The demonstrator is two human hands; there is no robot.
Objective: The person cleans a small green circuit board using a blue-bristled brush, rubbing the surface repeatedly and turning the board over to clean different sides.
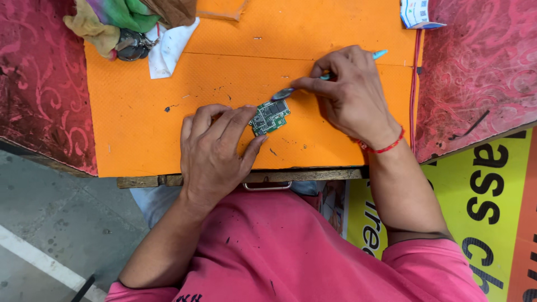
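Note:
A small green circuit board (269, 117) lies on an orange mat (224, 84). My left hand (215, 151) presses down on the board's left edge with its fingertips and thumb. My right hand (349, 95) grips a thin tool with a light-blue handle (327, 76). The tool's dark flat tip touches the board's upper edge. A red thread bracelet circles my right wrist.
A bundle of coloured cloth (123, 19) with a dark metal object and a white rag (168, 47) lies at the mat's top left. Red patterned fabric (39, 84) flanks the mat on both sides. A small printed box (417, 12) sits at the top right. The wooden table edge (224, 179) runs along the front.

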